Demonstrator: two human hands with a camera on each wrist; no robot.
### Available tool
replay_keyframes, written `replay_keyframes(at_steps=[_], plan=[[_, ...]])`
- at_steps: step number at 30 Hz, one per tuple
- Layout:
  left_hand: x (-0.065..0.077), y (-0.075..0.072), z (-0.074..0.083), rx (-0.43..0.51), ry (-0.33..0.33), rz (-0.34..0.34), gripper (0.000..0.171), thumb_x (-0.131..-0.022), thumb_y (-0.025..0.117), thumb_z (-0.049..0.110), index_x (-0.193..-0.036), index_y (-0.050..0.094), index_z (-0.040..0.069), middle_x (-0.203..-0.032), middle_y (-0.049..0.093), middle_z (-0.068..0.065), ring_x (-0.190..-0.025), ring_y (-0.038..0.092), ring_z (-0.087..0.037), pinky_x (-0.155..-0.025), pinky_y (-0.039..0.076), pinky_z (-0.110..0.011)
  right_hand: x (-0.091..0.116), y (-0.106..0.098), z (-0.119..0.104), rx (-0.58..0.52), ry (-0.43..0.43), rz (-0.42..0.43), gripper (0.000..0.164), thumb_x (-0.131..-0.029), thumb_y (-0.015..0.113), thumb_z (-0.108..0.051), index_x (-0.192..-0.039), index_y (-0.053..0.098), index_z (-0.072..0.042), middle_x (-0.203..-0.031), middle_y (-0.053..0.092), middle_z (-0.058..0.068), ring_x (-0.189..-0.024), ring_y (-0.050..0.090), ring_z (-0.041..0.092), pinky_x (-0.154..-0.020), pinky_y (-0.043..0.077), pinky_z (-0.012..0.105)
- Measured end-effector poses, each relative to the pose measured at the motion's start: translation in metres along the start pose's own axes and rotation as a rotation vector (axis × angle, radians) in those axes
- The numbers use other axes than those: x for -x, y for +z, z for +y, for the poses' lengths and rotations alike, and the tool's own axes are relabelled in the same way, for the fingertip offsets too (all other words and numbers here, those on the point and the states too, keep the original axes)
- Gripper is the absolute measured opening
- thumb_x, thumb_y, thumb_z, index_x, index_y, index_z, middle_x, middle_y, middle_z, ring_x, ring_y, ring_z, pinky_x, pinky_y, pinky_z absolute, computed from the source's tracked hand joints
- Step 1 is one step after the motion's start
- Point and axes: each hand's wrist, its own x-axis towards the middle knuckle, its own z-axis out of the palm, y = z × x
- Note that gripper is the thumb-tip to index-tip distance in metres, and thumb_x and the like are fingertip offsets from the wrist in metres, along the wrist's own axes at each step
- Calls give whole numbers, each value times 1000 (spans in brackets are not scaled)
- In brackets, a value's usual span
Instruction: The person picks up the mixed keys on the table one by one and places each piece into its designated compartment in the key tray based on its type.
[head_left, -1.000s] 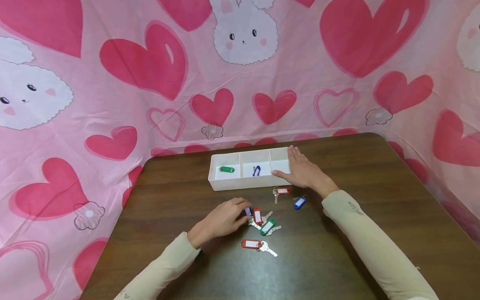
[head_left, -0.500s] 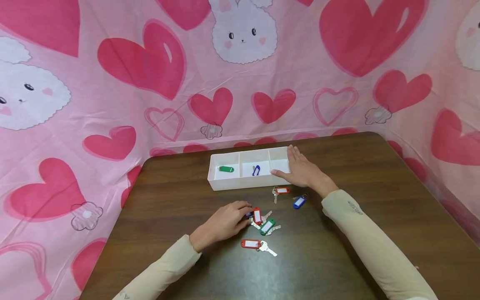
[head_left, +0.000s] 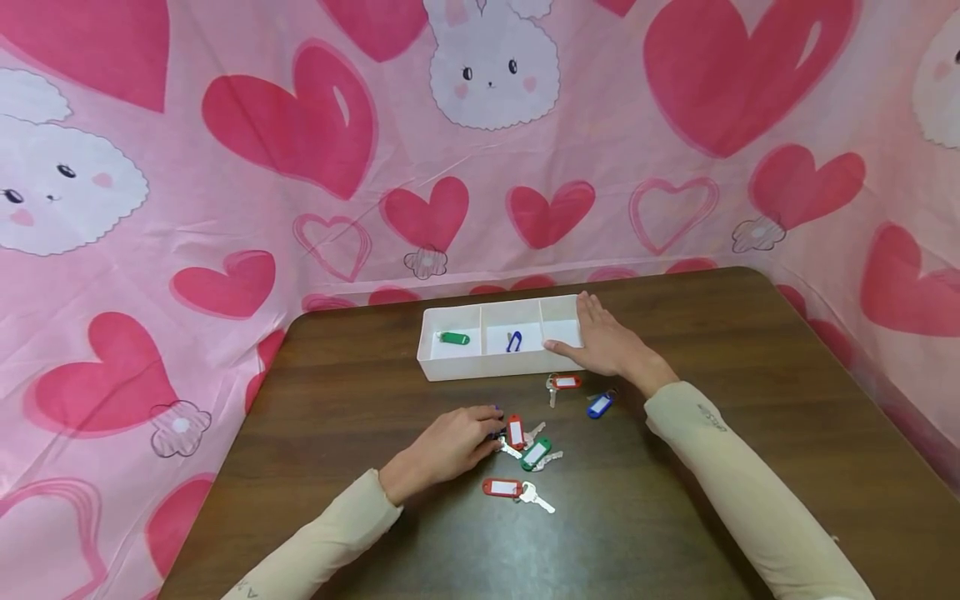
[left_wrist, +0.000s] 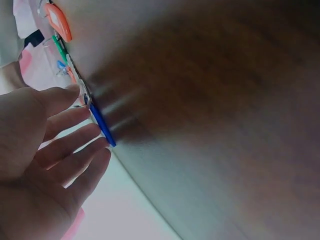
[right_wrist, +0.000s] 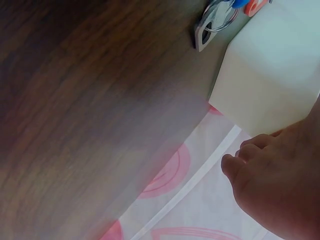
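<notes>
My left hand [head_left: 459, 443] reaches down to a blue key tag [left_wrist: 102, 125] lying on the table. Its fingers, only slightly bent, touch the tag along one side, and the thumb is by the key ring. From the head view that tag is mostly hidden under the fingers. My right hand [head_left: 606, 340] rests on the right end of a white tray [head_left: 480, 367] with straight fingers, the thumb over the front rim. Close to the left hand lie a red key tag [head_left: 515, 432], a green key tag [head_left: 536, 454] and a lower red key tag [head_left: 502, 487], each with a key.
Three compartments divide the tray: a green key tag [head_left: 454, 338] lies in the left one, a blue key tag [head_left: 514, 342] in the middle one. Before the tray are another red key tag [head_left: 567, 382] and blue key tag [head_left: 600, 406]. A heart-patterned cloth [head_left: 480, 158] hangs behind the table.
My left hand has shifted slightly down toward the near side, and its fingers now cover the blue key tag that showed more before. The right hand stays on the tray.
</notes>
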Motion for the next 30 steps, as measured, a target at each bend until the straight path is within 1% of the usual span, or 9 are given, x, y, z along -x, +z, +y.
replay_keyframes(at_steps=[6,14,17,24,30], plan=[[-3,1,1,-45,17,6,33,-101,71,28,-129,75,10,-138,73,-9,-126,72,-23,-104,60,-40,-2,0,2,-1,2,-2,126,-92,44,-86,-166,-3,5,-176,-4,24,-165,-2,43,-133,13,57],[-7,-1,3,-46,13,2,29,-101,71,24,-125,78,10,-136,73,-10,-128,71,-24,-102,61,-41,-4,-1,4,-3,-11,1,125,-92,44,-85,-166,-3,5,-176,-4,24,-165,-2,43,-134,13,56],[-8,-1,3,-46,18,7,27,-100,72,23,-123,79,10,-133,75,-9,-124,73,-23,-99,62,-40,-6,-1,6,-4,-18,3,125,-92,43,-86,-165,-3,5,-176,-4,24,-165,-2,43,-134,12,56],[-12,-2,5,-49,29,10,23,-99,74,21,-119,81,13,-128,77,-6,-108,79,-19,-88,65,-32,-8,-2,7,-9,-26,6,125,-93,44,-85,-165,-2,6,-176,-4,24,-165,-2,42,-134,12,56],[-15,-3,5,-63,23,2,21,-99,74,20,-116,82,13,-125,79,-4,-103,80,-17,-83,65,-30,-10,-2,9,-16,-24,-2,127,-91,43,-87,-166,-3,4,-177,-4,23,-166,-3,41,-134,13,56]])
